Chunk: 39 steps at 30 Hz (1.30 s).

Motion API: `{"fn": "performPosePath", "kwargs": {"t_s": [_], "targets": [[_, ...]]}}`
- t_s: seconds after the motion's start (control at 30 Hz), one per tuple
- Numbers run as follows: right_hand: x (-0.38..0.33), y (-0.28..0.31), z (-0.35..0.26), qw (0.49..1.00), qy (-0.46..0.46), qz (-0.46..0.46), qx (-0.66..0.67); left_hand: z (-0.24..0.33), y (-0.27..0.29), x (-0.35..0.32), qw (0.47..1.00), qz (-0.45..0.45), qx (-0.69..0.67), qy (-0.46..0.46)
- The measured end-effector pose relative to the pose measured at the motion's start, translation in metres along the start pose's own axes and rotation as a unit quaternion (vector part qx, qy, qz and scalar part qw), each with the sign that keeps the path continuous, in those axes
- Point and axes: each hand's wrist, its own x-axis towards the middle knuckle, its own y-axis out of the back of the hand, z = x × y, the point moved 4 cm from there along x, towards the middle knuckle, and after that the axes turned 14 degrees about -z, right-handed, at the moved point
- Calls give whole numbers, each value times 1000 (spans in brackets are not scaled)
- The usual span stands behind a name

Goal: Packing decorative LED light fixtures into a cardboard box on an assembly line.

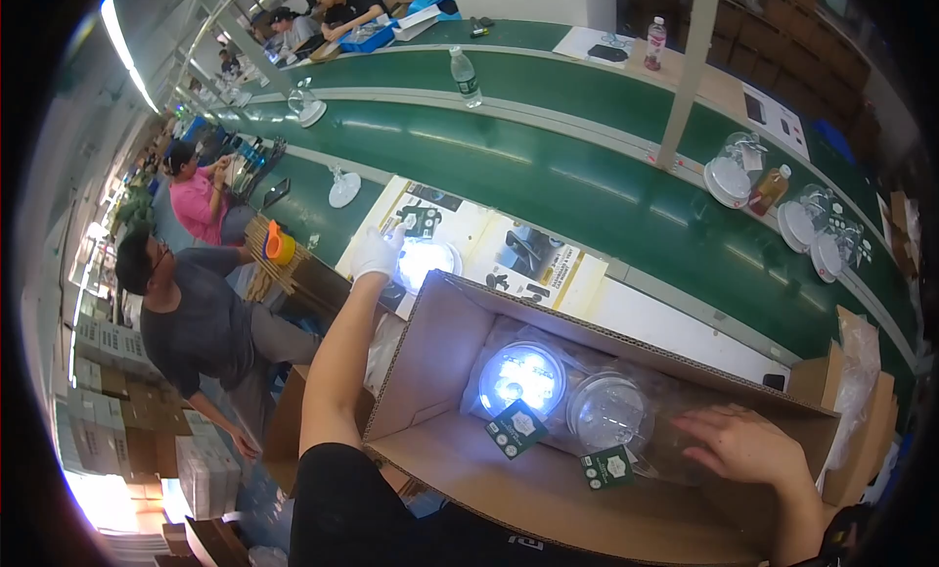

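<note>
My left hand (377,253), in a white glove, is at the near-left rim of a glowing round lamp (427,265) on the printed board; its fingers look bent against the lamp's edge. A green card (421,221) lies beside that lamp. My bare right hand (740,443) reaches into an open cardboard box (430,357), fingers stretched out over clear plastic wrapping (675,410), holding nothing visible. Inside the box sit a lit round lamp (521,379) and an unlit clear round lamp (606,412). Green cards (516,429) lie at their near sides.
Beyond the box runs a green conveyor (548,151) bearing a plastic bottle (466,78) and several clear round lamps (729,181). A metal post (690,78) rises beside it. At left stands a co-worker in grey (210,313), near an orange tape dispenser (279,244). Cartons (127,420) are stacked behind.
</note>
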Motion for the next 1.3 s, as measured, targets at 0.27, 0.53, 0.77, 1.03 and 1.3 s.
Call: {"fn": "performPosePath", "kwargs": {"t_s": [0.27, 0.53, 0.77, 1.03, 1.3], "targets": [[3, -11, 10, 999, 11, -13, -34, -11, 3, 7, 997, -8, 60, -47], [-13, 0, 2, 995, 87, 42, 13, 87, 183, -55, 856, 285, 264, -340], [-14, 35, -3, 901, 158, 240, 326, 182, 300, -167, 862, 138, -275, -403], [-31, 40, -2, 781, 240, 294, 497, 334, 275, -292, 742, -85, -370, -553], [-90, -2, -8, 686, 246, 279, 625, 380, 254, -350, 646, -91, -253, -714]]}}
